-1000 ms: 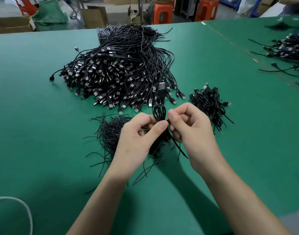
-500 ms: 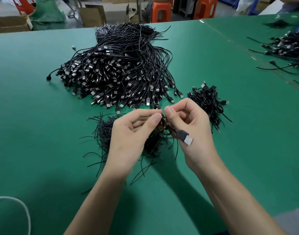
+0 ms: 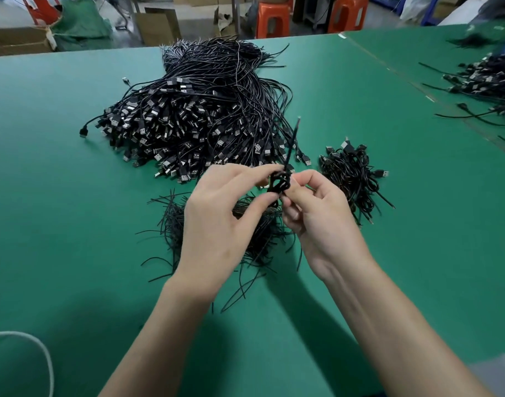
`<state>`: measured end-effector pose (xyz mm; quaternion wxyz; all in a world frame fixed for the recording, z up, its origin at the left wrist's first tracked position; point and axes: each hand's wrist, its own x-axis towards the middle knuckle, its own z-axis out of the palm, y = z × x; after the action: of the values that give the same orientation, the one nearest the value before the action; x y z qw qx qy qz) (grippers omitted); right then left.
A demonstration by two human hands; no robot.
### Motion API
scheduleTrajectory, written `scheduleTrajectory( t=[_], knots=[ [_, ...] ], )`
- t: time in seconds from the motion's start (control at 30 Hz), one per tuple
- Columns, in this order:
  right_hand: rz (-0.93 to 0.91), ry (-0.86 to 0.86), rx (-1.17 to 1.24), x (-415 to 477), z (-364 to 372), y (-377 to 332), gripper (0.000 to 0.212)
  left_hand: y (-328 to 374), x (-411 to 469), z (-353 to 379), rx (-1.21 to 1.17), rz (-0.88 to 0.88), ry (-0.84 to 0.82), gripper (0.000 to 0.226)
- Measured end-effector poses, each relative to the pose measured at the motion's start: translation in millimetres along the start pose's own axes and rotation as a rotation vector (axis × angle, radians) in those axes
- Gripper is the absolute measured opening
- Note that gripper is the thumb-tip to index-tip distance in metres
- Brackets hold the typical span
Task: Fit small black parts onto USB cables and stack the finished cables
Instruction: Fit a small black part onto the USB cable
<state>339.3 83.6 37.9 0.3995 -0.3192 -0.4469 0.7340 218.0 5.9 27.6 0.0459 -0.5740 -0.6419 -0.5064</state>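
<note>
Both grips, left hand (image 3: 216, 222) and right hand (image 3: 320, 222), tight on one coiled black cable (image 3: 278, 183) over the green table (image 3: 73, 239)

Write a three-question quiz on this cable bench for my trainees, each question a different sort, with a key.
1. What do the left hand and the right hand pinch between them? A a pair of scissors; B a coiled black cable; C nothing.
2. True or false: the small stack of coiled cables lies to the right of the big cable pile.
3. Fill in: the loose thin ties lie on the ____ table.
Key: 1 B; 2 true; 3 green.
</note>
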Motion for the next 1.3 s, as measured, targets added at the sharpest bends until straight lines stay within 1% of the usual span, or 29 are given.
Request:
scheduleTrajectory(
  t=[0.07,0.17,0.23,0.3,0.33,0.43,0.5,0.6,0.67,0.73,0.8,0.87,0.93,0.97,1.07,1.2,1.3],
  knots=[
    [-0.014,0.012,-0.020,2.0,0.3,0.4,0.019,-1.4,-5.2,3.2,-0.024,-0.063,0.028,0.032],
    [-0.076,0.026,-0.112,5.4,-0.2,1.2,0.021,0.9,-8.8,3.4,-0.185,-0.206,0.021,0.017],
    [-0.116,0.038,-0.193,6.4,0.1,3.7,0.022,2.9,-8.2,2.4,-0.268,-0.335,-0.019,0.027],
    [-0.156,0.051,-0.264,6.5,1.3,6.5,0.022,2.1,-5.4,0.9,-0.409,-0.465,-0.074,0.032],
    [-0.177,0.056,-0.295,6.6,1.9,7.5,0.021,0.7,-4.0,-0.3,-0.490,-0.515,-0.105,0.031],
    [-0.236,0.057,-0.371,9.0,2.6,7.2,0.022,-4.4,-1.5,-4.8,-0.721,-0.623,-0.172,0.016],
    [-0.264,0.056,-0.393,11.2,2.3,6.7,0.021,-8.0,-2.0,-5.2,-0.840,-0.683,-0.165,0.021],
    [-0.278,0.048,-0.406,12.3,3.0,7.6,0.021,-12.6,-3.3,-3.0,-0.932,-0.753,-0.121,0.043],
    [-0.286,0.040,-0.429,12.9,2.9,7.9,0.023,-13.2,-4.5,-1.3,-0.950,-0.765,-0.096,0.052],
    [-0.290,0.026,-0.448,14.2,2.9,6.7,0.024,-13.6,-6.3,0.9,-0.952,-0.735,-0.065,0.056],
    [-0.267,0.006,-0.429,16.2,2.8,4.8,0.023,-13.6,-5.6,2.4,-0.917,-0.669,-0.031,0.053],
    [-0.227,-0.015,-0.385,18.1,2.7,3.8,0.025,-15.9,-3.2,2.7,-0.823,-0.572,-0.003,0.055],
    [-0.168,-0.029,-0.301,18.8,3.5,3.7,0.028,-18.5,0.2,1.9,-0.734,-0.491,-0.017,0.057],
    [-0.142,-0.030,-0.268,19.0,3.9,3.7,0.026,-18.9,1.4,2.0,-0.714,-0.468,-0.039,0.056],
    [-0.128,-0.031,-0.249,18.7,4.7,4.6,0.016,-19.0,0.8,5.2,-0.745,-0.485,-0.098,0.052],
    [-0.199,-0.023,-0.361,17.0,6.0,8.0,0.018,-20.3,-5.6,11.6,-0.818,-0.533,-0.059,0.033],
    [-0.239,-0.016,-0.446,16.2,5.0,7.5,0.018,-21.2,-8.3,12.1,-0.826,-0.542,-0.050,0.028]
  ],
)
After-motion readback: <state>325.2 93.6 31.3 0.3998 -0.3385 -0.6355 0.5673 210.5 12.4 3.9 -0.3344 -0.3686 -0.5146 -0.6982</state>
